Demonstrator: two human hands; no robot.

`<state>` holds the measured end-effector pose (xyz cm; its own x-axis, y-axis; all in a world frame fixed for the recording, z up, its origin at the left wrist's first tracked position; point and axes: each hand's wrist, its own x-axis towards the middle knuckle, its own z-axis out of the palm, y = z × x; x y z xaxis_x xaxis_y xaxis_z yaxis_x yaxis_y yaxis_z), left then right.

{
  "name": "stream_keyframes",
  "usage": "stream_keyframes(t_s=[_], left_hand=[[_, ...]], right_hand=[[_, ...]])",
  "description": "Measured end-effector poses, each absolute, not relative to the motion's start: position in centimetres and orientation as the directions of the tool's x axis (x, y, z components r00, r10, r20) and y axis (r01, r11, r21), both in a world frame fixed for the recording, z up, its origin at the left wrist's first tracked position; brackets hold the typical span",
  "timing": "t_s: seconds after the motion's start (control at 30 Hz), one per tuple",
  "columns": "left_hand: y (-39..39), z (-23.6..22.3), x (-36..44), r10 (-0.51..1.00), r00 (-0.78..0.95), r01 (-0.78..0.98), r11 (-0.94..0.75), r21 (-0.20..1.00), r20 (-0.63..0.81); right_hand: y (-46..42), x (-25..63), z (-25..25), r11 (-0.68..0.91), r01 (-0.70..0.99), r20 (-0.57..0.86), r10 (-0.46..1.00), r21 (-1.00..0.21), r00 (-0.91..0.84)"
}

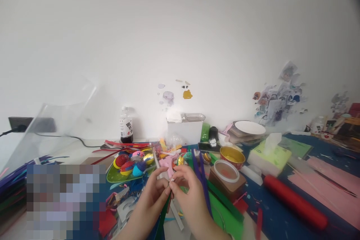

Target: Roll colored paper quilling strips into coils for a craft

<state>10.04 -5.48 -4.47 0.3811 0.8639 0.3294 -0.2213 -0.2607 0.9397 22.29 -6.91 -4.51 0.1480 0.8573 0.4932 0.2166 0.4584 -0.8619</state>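
My left hand (150,204) and my right hand (191,198) meet low in the middle of the view, fingertips pinched together on a small white piece (171,180). A dark green paper strip (164,213) hangs down from between them. Just behind the hands lie a pink foam cutout (168,164) and long purple strips (203,180). To the left stands a green leaf-shaped tray (112,175) with several coloured ribbed balls (132,161).
A roll of tape (226,170) rests on a brown box. A gold tin (232,155), a tissue pack (270,153), a red roll (295,201), pink sheets (329,185), a white box (185,131) and a dark bottle (126,127) stand around. Clear film (50,127) rises at the left.
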Motion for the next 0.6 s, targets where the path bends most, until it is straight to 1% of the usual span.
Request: stream_keyframes(t_s=[0.1, 0.23, 0.3, 0.37, 0.47, 0.53, 0.6], left_hand=[[-5.5, -4.6, 10.0, 0.857, 0.381, -0.172, -0.305, 0.937, 0.348], [-5.5, -4.7, 9.9, 0.866, 0.351, -0.093, -0.346, 0.934, 0.356], [-5.4, -4.6, 9.9, 0.878, 0.325, -0.043, -0.358, 0.933, 0.351], [-5.3, -4.4, 9.7, 0.886, 0.33, 0.018, -0.351, 0.936, 0.326], [-5.3, -4.0, 9.5, 0.879, 0.396, 0.157, -0.35, 0.923, 0.266], [-5.4, -3.8, 9.5, 0.879, 0.418, 0.239, -0.35, 0.906, 0.229], [-5.6, -3.6, 9.6, 0.883, 0.42, 0.255, -0.338, 0.906, 0.212]], right_hand=[[-6.8, 22.6, -4.2, 0.479, 0.233, 0.517, 0.845, -0.846, 0.14], [-6.4, 23.1, -3.7, 0.462, 0.197, 0.478, 0.877, -0.865, 0.041], [-6.3, 23.2, -3.7, 0.473, 0.213, 0.488, 0.873, -0.855, 0.02], [-6.4, 23.1, -3.7, 0.51, 0.28, 0.54, 0.841, -0.813, 0.035], [-6.6, 22.9, -3.9, 0.567, 0.4, 0.64, 0.766, -0.72, 0.065], [-6.6, 22.9, -4.1, 0.595, 0.451, 0.688, 0.723, -0.665, 0.061], [-6.5, 23.0, -4.3, 0.612, 0.508, 0.73, 0.682, -0.606, 0.05]])
